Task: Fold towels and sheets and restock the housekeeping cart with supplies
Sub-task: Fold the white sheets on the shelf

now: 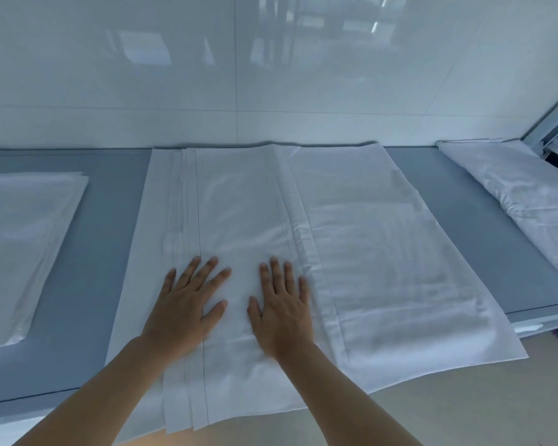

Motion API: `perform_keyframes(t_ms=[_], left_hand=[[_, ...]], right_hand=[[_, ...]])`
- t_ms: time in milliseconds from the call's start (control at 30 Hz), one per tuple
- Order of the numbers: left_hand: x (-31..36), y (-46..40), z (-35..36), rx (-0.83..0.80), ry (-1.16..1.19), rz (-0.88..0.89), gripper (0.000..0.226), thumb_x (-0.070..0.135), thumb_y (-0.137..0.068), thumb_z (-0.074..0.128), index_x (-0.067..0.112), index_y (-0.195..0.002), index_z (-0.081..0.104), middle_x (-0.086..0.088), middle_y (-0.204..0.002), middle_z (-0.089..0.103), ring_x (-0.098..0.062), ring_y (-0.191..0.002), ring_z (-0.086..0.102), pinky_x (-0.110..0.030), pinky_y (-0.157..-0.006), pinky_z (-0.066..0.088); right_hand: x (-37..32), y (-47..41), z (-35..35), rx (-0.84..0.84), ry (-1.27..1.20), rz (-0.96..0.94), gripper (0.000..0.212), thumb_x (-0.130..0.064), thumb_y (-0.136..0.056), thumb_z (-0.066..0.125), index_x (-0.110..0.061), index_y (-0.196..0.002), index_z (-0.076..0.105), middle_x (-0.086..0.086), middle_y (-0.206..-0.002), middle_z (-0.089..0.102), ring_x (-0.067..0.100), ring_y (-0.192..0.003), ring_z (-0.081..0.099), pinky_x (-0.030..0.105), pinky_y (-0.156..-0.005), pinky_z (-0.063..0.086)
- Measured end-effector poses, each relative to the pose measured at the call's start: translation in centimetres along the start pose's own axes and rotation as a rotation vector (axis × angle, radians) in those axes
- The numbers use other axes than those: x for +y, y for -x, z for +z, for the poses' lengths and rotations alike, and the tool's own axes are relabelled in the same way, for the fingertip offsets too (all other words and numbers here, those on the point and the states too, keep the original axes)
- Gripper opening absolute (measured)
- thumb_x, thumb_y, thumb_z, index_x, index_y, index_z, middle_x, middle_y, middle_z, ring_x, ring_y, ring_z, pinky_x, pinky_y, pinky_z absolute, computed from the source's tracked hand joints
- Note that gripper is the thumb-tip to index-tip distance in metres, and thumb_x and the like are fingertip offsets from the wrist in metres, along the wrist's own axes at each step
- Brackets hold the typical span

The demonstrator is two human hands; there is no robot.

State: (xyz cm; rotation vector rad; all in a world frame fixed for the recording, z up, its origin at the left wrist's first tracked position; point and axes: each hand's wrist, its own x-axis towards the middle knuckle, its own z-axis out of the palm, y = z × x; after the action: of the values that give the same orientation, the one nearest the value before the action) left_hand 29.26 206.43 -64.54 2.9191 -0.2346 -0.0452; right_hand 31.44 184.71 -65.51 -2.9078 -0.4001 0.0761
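Both hands, left hand (187, 304) and right hand (282, 309), flat with fingers (207, 268) spread wide on sheet (351, 252); could drag overhanging layers off bench (87, 284), skewing fold.

A white sheet (351, 239) lies spread flat across a grey table (110, 220), reaching from the wall side to the near edge, where it hangs over. It is folded lengthwise: several layered edges run as parallel lines down its left part, one marked by a thin dark line, and a wrinkled hem runs down the middle. The right part lies smooth, with fainter layers showing through. A folded white sheet (23, 246) rests flat on the table to the left, well apart. At the far right lies a rumpled white bundle (522, 188), stretched along the table's right end.
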Motion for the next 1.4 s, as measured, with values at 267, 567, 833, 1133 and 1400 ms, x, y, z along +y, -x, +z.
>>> perform_keyframes(t_ms=[267,567,833,1133,1400], left_hand=[[-0.4,0.6,-1.1,-0.030,0.003,-0.036,0.068,0.067,-0.095,0.016,0.047,-0.160,0.018,0.017,-0.171,0.008,-0.012,-0.158,-0.001,-0.052,-0.127,0.012],[17.4,-6.4,-0.3,0.011,-0.034,-0.082,0.069,0.059,-0.094,0.022,0.031,-0.155,0.040,0.004,-0.166,0.032,-0.022,-0.157,0.019,-0.065,-0.120,0.017],[38.3,-13.4,4.5,-0.033,0.161,0.123,0.063,0.053,-0.103,0.032,0.028,-0.160,0.022,0.002,-0.171,0.016,-0.019,-0.158,0.010,-0.050,-0.126,0.015],[45.8,-13.7,10.1,-0.050,0.083,0.191,0.070,0.050,-0.104,0.028,0.016,-0.164,0.019,-0.004,-0.172,0.011,-0.023,-0.159,0.007,-0.056,-0.126,0.008],[42.5,-10.3,9.8,-0.031,0.092,0.252,0.069,0.052,-0.102,0.036,0.019,-0.161,0.029,0.000,-0.170,0.019,-0.020,-0.158,0.014,-0.050,-0.122,0.011]], right_hand=[[0.2,0.3,-1.0,-0.006,-0.078,-0.069,0.068,-0.049,-0.104,0.025,-0.022,-0.165,0.012,0.002,-0.173,0.000,0.023,-0.160,-0.003,0.044,-0.128,0.000],[19.3,-2.5,-6.8,-0.001,-0.007,0.037,0.062,-0.043,-0.107,0.033,-0.023,-0.163,0.020,0.002,-0.173,0.011,0.021,-0.159,0.010,0.051,-0.126,0.011],[39.2,-2.5,-11.0,-0.012,0.078,0.136,0.061,-0.043,-0.107,0.036,-0.021,-0.163,0.023,0.002,-0.172,0.015,0.024,-0.156,0.018,0.044,-0.121,0.024],[45.1,-6.8,-11.2,-0.100,0.054,-0.013,0.064,-0.050,-0.108,0.028,-0.031,-0.165,0.007,-0.002,-0.173,0.010,0.022,-0.159,0.009,0.046,-0.126,0.014],[41.7,-4.0,-10.0,-0.074,0.011,0.034,0.066,-0.050,-0.107,0.022,-0.030,-0.165,0.000,-0.003,-0.173,0.001,0.022,-0.159,0.000,0.049,-0.128,0.005]])
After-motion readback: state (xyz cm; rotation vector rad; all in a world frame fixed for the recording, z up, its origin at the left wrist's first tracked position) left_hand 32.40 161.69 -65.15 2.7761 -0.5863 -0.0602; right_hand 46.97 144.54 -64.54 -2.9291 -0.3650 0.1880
